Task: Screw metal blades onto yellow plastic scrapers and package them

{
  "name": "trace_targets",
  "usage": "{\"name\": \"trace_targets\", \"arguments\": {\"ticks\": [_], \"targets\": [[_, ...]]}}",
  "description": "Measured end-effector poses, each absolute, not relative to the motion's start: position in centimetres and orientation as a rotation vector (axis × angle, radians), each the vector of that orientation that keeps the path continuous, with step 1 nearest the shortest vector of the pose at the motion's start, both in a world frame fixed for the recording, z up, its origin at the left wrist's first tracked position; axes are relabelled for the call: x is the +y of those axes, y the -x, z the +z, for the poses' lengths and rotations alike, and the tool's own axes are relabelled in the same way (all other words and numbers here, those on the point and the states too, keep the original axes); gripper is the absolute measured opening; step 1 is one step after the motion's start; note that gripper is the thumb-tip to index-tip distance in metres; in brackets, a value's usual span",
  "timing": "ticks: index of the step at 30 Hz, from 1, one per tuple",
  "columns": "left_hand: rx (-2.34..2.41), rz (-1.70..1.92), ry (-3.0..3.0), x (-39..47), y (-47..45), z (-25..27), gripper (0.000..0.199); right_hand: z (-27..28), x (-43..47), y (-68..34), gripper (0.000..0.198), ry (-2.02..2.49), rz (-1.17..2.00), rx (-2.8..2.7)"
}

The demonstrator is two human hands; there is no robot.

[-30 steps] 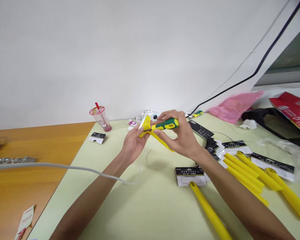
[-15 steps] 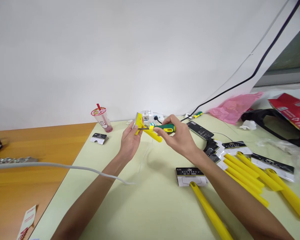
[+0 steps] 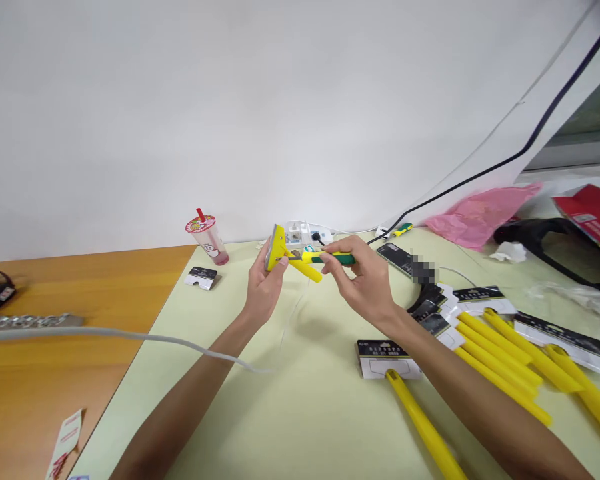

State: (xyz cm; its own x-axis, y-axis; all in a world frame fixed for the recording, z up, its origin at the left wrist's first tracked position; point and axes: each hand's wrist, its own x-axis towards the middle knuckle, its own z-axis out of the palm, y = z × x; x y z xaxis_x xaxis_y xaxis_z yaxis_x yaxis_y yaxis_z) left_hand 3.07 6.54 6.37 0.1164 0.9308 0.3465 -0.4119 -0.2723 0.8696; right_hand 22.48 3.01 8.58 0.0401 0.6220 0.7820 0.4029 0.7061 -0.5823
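My left hand (image 3: 264, 285) is closed on a yellow scraper (image 3: 279, 241), holding its wide head upright above the table; the short yellow handle slants down to the right. In my right hand (image 3: 363, 277) is a screwdriver (image 3: 330, 258) with a green and yellow grip, held level. Its shaft points left, and the tip meets the scraper head by my left thumb. Whether it sits in a screw there is too small to tell. Below my right forearm a long yellow handle (image 3: 420, 420) lies over a black and white packaging card (image 3: 387, 359).
Several yellow handles (image 3: 500, 353) and packaging cards (image 3: 560, 340) lie at the right. A cup with a red straw (image 3: 209, 241) stands back left. Behind my hands is a power strip (image 3: 303, 233). A grey cable (image 3: 180, 340) crosses my left forearm in view.
The whole view has shifted slightly. The scraper has turned a little in my left hand, and the screwdriver grip has rotated, showing more green on its lower side.
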Motion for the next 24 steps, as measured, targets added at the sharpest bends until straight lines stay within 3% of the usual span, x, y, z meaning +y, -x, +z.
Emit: {"name": "trace_targets", "arguments": {"ticks": [8, 19, 24], "targets": [[0.707, 1.583, -1.738, 6.9, -2.1, 6.4, 0.061, 9.2, 2.8, -22.3, 0.030, 1.039, 0.586, -1.321], [0.606, 1.572, -1.752, 6.3, -1.1, 7.2, 0.066, 8.8, 1.8, -21.3, 0.038, 1.033, 0.824, -1.167], [0.581, 1.570, -1.564, 7.0, -0.5, 6.9, 0.065, 9.5, 1.5, -21.7, 0.023, 0.822, 0.502, -1.611]]}}
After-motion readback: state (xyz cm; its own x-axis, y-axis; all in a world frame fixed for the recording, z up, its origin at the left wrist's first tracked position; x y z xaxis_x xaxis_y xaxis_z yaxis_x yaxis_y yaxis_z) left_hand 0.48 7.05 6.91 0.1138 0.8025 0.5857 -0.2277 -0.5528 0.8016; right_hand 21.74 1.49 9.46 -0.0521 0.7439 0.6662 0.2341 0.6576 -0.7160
